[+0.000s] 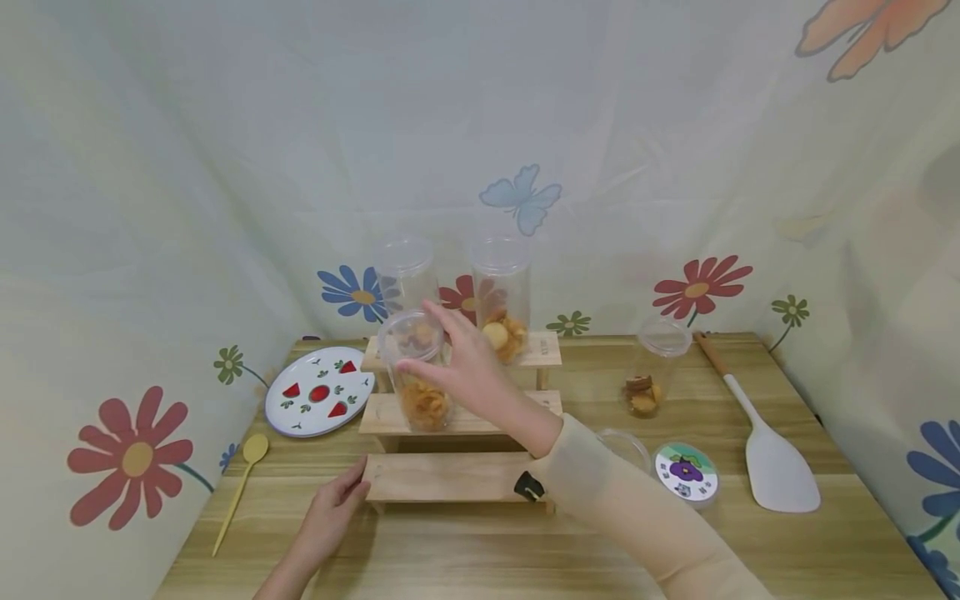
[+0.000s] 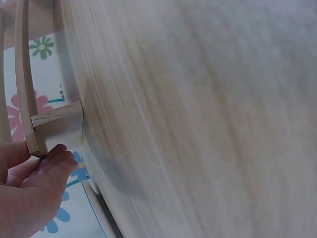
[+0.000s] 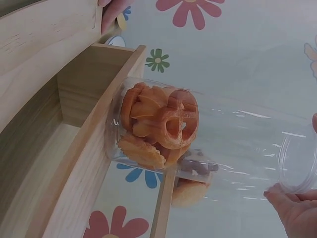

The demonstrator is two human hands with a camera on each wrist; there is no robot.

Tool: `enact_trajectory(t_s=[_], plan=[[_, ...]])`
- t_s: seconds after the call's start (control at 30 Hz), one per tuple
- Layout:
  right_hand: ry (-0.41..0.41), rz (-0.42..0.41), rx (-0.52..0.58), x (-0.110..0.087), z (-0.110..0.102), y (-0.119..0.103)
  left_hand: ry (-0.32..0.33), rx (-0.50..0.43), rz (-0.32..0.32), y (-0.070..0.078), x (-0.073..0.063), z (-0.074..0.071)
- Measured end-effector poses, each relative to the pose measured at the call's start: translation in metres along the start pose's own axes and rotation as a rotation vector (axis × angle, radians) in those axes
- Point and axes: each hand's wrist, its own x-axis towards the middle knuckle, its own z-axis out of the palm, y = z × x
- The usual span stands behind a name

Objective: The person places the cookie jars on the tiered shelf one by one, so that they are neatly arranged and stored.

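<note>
My right hand grips a transparent lidded plastic jar near its top, thumb on one side and fingers on the other. Pretzel-shaped and ridged cookies fill the bottom of this jar, whose base is right at the middle step of a three-step wooden rack. At the left end of the lowest step, my left hand pinches the board's end between thumb and fingers. On the top step, behind, stand two more transparent jars; the right one shows cookies inside, the left one is partly hidden.
Left of the rack are a plate with watermelon prints and a yellow spoon. To the right stand a jar with a few cookies, a round purple-flower lid or tub, a transparent ring-like lid and a white spatula.
</note>
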Motion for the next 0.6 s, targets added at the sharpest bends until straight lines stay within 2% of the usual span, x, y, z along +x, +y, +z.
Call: enact_trajectory(t_s=[0.3,0.6], plan=[[0.046,-0.03,-0.008,0.0019,0.0032,0.002,-0.011,-0.005,-0.014,0.0018,0.0001,-0.0012],[0.046,-0.009,-0.014,0.0022,0.0065,0.0023,-0.02,-0.012,-0.027,0.0022,-0.0004,-0.0012]])
